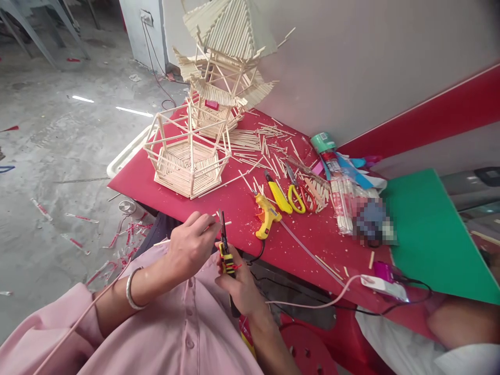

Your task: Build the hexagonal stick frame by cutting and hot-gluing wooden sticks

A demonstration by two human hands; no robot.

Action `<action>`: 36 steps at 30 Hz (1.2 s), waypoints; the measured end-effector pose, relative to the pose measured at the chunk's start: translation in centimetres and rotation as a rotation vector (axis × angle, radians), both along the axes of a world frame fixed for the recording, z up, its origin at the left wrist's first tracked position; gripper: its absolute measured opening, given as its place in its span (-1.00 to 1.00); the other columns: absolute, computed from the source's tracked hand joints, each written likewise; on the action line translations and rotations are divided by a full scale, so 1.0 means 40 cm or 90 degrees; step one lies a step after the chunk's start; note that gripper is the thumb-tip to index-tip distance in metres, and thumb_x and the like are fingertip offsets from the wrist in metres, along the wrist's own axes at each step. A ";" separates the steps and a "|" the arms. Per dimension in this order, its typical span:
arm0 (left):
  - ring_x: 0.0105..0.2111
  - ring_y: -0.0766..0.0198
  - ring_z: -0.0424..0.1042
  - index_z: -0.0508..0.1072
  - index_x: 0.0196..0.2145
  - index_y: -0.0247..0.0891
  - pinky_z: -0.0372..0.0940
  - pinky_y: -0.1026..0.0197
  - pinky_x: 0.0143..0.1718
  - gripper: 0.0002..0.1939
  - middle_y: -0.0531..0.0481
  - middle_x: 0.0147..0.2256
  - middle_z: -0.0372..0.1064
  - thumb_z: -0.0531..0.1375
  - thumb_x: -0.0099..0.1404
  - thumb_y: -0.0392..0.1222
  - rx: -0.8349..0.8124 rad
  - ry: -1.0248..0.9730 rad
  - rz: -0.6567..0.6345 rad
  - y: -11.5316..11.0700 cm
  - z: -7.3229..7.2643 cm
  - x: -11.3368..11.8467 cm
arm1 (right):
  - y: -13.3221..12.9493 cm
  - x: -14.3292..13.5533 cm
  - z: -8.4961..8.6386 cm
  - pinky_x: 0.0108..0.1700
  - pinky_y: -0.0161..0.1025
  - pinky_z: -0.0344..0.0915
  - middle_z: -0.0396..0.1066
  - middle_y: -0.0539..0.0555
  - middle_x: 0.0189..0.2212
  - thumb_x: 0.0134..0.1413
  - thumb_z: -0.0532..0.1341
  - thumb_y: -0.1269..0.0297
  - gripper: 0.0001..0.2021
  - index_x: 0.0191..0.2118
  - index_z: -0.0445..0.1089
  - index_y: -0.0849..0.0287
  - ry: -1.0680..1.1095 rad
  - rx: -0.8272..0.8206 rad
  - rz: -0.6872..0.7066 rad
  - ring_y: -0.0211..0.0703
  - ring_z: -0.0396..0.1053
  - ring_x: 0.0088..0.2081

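My right hand is wrapped around the yellow-and-black handles of a pair of pliers, whose dark jaws point up and away from me. Just left of the jaws, my left hand is closed in a pinch on a thin wooden stick; pale ends show on both sides of the fist. Whether the jaws touch the stick I cannot tell. Beyond my hands stands an open six-sided stick frame with a slatted floor. Behind it rises a tiered stick pagoda with slatted roofs.
On the red table lie a yellow glue gun, a yellow cutter knife, scissors and loose sticks. Bagged sticks and a green board are to the right. Another person's arm rests at lower right.
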State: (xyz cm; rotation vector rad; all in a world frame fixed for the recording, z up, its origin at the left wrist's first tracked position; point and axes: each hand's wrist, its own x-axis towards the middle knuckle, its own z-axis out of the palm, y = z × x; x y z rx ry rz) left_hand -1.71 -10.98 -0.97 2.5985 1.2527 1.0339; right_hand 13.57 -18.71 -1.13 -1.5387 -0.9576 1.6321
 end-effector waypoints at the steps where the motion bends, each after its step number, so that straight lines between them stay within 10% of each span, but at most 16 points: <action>1: -0.38 0.27 0.33 0.48 -0.29 -0.22 0.22 0.23 -0.39 -0.80 -0.06 -0.30 0.45 0.07 0.38 -0.36 -0.007 -0.008 0.004 0.000 -0.001 0.000 | -0.001 -0.003 -0.005 -0.32 -0.31 0.15 0.21 -0.09 -0.42 -0.30 0.16 0.44 -0.62 -0.21 0.29 0.08 -0.012 0.009 -0.013 -0.26 0.16 -0.39; 18: -0.55 0.36 0.24 0.47 -0.45 -0.25 0.13 0.32 -0.48 -0.70 0.03 -0.54 0.27 0.04 0.39 -0.28 -0.232 -0.137 -0.054 0.026 -0.003 -0.007 | -0.012 0.005 -0.032 -0.29 -0.31 0.17 0.22 -0.10 -0.39 -0.29 0.14 0.46 -0.52 -0.10 0.32 0.09 -0.076 0.051 -0.019 -0.27 0.19 -0.38; 36: -0.50 0.38 0.35 0.53 -0.37 -0.23 0.13 0.33 -0.47 -0.72 0.02 -0.47 0.42 0.07 0.43 -0.22 -0.140 -0.113 -0.002 0.036 -0.021 -0.013 | -0.031 0.012 -0.035 -0.32 -0.31 0.16 0.27 -0.08 -0.39 -0.21 0.20 0.39 -0.54 -0.05 0.34 0.10 -0.012 -0.023 -0.017 -0.28 0.20 -0.39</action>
